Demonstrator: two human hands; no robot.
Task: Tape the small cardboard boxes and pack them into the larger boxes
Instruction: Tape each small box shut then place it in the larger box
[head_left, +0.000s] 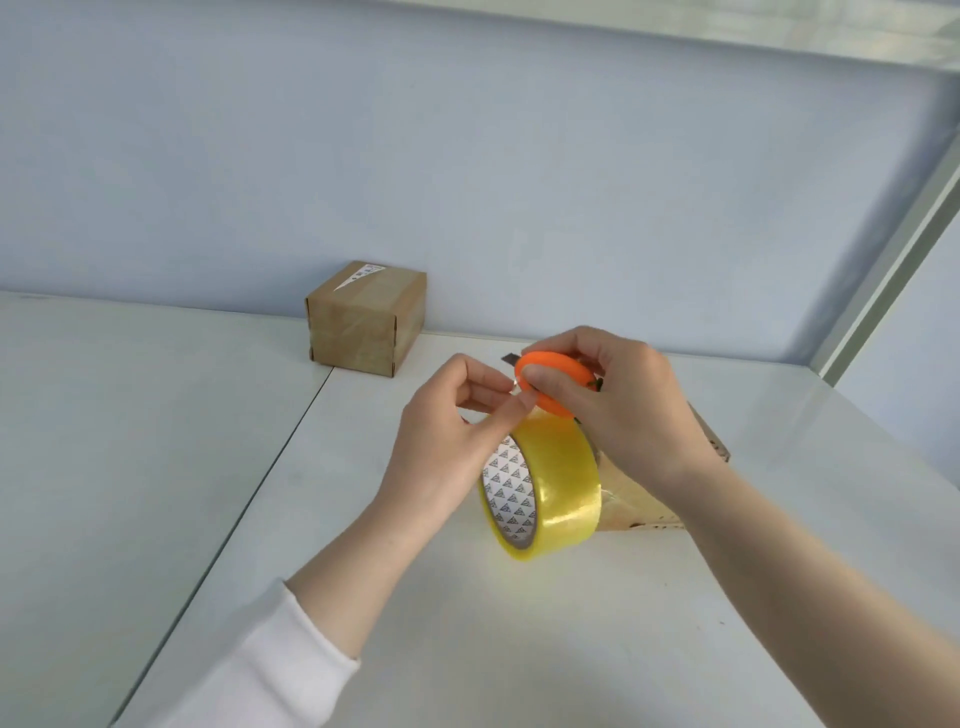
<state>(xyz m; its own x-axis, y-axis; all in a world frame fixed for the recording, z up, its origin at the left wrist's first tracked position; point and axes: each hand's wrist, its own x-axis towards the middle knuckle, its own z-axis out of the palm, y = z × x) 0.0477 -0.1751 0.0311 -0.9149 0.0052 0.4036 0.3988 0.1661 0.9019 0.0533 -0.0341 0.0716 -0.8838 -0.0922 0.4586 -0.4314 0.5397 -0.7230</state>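
left hand (447, 441): free tape end (513, 385) pinched taut above tape roll (561, 483) | right hand (623, 410): orange round cutter (550, 379) gripped, blade aimed at strip, likely for cutting | small cardboard box (644, 504): centre-right, behind roll | taped box (366, 317): upper centre, parked on desk (519, 649)

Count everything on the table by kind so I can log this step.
Cardboard box by the wall plus cardboard box behind the roll: 2
Tape roll: 1
Orange cutter: 1
Total: 4
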